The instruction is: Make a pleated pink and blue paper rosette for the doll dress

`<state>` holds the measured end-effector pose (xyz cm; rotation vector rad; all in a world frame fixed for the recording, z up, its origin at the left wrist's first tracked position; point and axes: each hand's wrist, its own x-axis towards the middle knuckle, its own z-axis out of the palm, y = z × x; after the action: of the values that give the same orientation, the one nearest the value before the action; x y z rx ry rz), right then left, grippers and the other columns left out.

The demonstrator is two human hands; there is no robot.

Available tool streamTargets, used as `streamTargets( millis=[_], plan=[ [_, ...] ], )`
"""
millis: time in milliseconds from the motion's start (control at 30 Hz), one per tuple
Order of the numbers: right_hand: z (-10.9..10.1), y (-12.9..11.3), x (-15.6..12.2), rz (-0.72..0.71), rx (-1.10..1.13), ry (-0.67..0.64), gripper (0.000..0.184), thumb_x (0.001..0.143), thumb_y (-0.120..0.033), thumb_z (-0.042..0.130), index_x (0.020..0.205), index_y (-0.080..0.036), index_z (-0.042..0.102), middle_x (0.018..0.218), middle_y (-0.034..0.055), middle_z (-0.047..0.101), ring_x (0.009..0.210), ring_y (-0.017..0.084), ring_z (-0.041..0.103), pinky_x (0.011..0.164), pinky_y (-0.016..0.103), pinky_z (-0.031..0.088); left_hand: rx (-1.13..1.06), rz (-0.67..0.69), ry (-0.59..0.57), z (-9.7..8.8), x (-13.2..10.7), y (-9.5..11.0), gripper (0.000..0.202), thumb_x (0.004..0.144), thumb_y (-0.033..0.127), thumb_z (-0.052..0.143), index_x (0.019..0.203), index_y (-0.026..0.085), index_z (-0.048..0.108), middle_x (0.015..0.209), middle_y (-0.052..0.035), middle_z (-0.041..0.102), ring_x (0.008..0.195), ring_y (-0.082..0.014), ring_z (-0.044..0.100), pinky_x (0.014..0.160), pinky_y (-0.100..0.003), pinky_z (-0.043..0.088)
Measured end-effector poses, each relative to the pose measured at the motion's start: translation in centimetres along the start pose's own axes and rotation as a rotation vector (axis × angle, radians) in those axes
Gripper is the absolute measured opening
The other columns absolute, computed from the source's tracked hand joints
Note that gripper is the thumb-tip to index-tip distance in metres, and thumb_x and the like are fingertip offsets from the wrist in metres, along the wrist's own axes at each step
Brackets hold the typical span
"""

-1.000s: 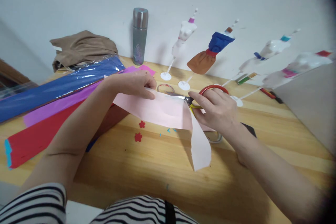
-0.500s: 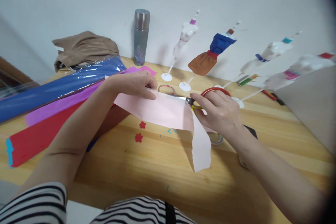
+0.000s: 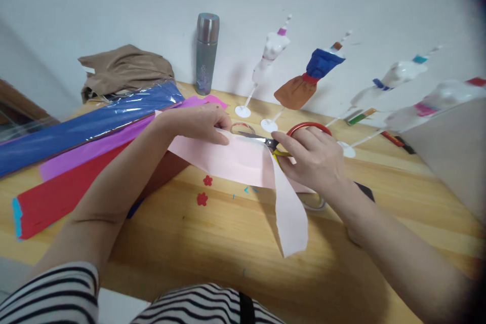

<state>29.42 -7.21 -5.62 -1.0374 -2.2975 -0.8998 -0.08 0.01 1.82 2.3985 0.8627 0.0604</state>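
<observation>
My left hand (image 3: 197, 122) pinches the far edge of a pink paper sheet (image 3: 231, 158) held above the wooden table (image 3: 212, 233). My right hand (image 3: 309, 159) grips red-handled scissors (image 3: 281, 137), whose blades lie across the sheet's top edge and point left toward my left fingers. A cut strip of the pink paper (image 3: 290, 212) hangs down from the sheet to the table in front of my right hand.
Rolls of blue (image 3: 87, 121), purple (image 3: 94, 147) and red (image 3: 64, 190) crepe paper lie at the left. A tan cloth (image 3: 125, 68) and a metal flask (image 3: 207, 53) stand at the back. Several small dress-form stands (image 3: 309, 73) line the wall. Red paper flowers (image 3: 204, 190) and a tape ring (image 3: 241, 127) lie nearby.
The scissors' blades have moved left along the pink sheet's top edge, closer to my left fingers. The hanging strip has grown slightly longer.
</observation>
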Motion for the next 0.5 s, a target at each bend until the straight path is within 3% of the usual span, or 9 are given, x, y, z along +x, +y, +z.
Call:
streamTargets(
  millis=[367, 500],
  plan=[
    [-0.15, 0.09, 0.33, -0.068, -0.007, 0.092, 0.022, 0.098, -0.022, 0.060, 0.113, -0.024, 0.077, 0.075, 0.0043, 0.066, 0.070, 0.021, 0.058, 0.065, 0.036, 0.041, -0.019, -0.018, -0.016, 0.10, 0.24, -0.10, 0.019, 0.074, 0.022, 0.062, 0.062, 0.019, 0.048, 0.064, 0.0036, 0.044, 0.061, -0.0115, 0.041, 0.061, -0.028, 0.029],
    [-0.22, 0.02, 0.03, -0.033, 0.035, 0.053, 0.020, 0.100, -0.023, 0.060, 0.112, -0.026, 0.076, 0.070, 0.0019, 0.065, 0.067, 0.020, 0.058, 0.063, 0.034, 0.040, -0.014, -0.011, -0.024, 0.07, 0.25, -0.06, 0.023, 0.074, 0.022, 0.062, 0.060, 0.020, 0.045, 0.062, 0.0040, 0.041, 0.060, -0.0113, 0.039, 0.061, -0.028, 0.029]
  ],
)
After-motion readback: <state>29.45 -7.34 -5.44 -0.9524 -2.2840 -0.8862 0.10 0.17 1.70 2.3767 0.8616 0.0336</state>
